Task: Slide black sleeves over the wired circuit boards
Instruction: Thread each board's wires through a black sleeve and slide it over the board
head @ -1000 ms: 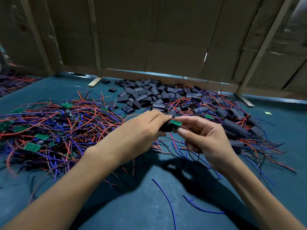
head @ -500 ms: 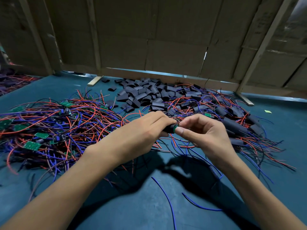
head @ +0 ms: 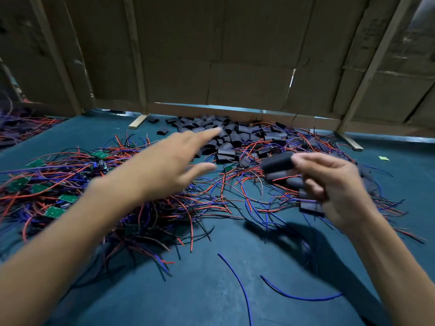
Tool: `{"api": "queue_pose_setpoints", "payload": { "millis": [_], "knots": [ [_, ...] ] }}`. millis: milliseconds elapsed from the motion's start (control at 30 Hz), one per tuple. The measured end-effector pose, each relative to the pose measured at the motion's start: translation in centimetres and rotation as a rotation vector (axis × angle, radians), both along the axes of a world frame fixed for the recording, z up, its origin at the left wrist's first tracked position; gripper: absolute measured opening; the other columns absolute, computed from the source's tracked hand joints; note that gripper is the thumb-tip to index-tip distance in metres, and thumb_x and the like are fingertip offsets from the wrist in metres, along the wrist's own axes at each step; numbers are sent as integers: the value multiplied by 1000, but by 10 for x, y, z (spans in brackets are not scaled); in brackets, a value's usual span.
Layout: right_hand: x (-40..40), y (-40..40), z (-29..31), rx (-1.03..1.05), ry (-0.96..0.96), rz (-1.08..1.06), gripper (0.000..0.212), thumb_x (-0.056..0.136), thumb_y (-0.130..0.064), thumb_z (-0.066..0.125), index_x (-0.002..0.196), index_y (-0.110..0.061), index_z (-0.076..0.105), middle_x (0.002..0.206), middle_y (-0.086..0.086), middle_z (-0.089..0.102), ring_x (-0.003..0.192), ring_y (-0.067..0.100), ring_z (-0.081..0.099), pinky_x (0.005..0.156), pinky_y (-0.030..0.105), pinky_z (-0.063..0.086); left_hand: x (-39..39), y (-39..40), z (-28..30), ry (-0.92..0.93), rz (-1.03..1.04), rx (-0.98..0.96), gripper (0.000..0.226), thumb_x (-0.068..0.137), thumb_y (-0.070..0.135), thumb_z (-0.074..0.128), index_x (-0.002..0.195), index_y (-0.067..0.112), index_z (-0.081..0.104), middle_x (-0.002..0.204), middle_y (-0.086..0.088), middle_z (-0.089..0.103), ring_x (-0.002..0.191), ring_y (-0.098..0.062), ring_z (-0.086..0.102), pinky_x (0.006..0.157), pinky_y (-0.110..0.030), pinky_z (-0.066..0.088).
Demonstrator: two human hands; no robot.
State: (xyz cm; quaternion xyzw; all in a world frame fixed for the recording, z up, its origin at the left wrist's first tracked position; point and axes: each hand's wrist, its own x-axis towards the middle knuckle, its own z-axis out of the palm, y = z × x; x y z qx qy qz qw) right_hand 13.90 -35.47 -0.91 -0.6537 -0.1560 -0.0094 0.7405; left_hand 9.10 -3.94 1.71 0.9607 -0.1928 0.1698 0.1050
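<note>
From the head camera, the right hand (head: 334, 184) is curled around a sleeved board (head: 279, 162), thumb and fingers pinching the black tube at its near end so that its red and blue leads trail free toward the table (head: 211, 290). That grip suits a piece judged finished: no green shows at the tube's open end, though motion blur leaves this uncertain. The hand hangs over the right-hand heap of sleeved boards (head: 313, 203), a likely place to drop it.

The left hand (head: 174, 161) is spread, fingers straight and holding nothing, its index finger reaching toward the pile of loose black sleeves (head: 226, 137) near the table's far edge, just in front of the cardboard wall (head: 235, 55). The open reach looks meant to pick up the next tube.

Toward the left edge lies the tangle of bare wired circuit boards (head: 54, 184), green boards showing among red, blue and black wires. Keeping the stocks apart lets each hand work its own side. A couple of stray blue wires (head: 237, 278) lie nearer the front edge.
</note>
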Motion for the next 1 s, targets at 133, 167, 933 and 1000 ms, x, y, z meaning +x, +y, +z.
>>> {"api": "queue_pose_setpoints", "payload": {
  "millis": [133, 167, 933, 1000],
  "knots": [
    [26, -46, -3, 28, -26, -298, 12, 77, -24, 82, 88, -19, 82, 72, 1, 74, 44, 4, 44, 38, 14, 32, 20, 57, -2, 413, 513, 414, 69, 95, 59, 53, 152, 26, 33, 145, -10, 45, 133, -33, 43, 108, -45, 42],
    [33, -55, -8, -75, -29, -405, 11, 81, -23, 79, 91, -18, 81, 74, 1, 75, 48, 4, 49, 43, 16, 39, 22, 63, -2, 430, 532, 419, 55, 97, 50, 57, 144, 25, 48, 138, -10, 52, 127, -33, 50, 105, -43, 46],
    [-14, 36, -33, -568, -692, -496, 19, 89, 1, 71, 101, -12, 77, 98, -5, 74, 90, 16, 71, 88, 55, 52, 7, -9, 67, -3, 58, -38, 8, 84, 26, 80, 92, 26, 80, 79, 7, 71, 74, -16, 68, 77, -37, 56],
    [-18, 41, -34, -535, -626, -330, 16, 91, -3, 72, 103, -11, 78, 99, -4, 76, 90, 10, 71, 87, 46, 55, 10, -16, 62, 5, 30, -82, 7, 86, 25, 79, 93, 25, 80, 81, 5, 71, 73, -16, 68, 75, -38, 57]
  ]
}}
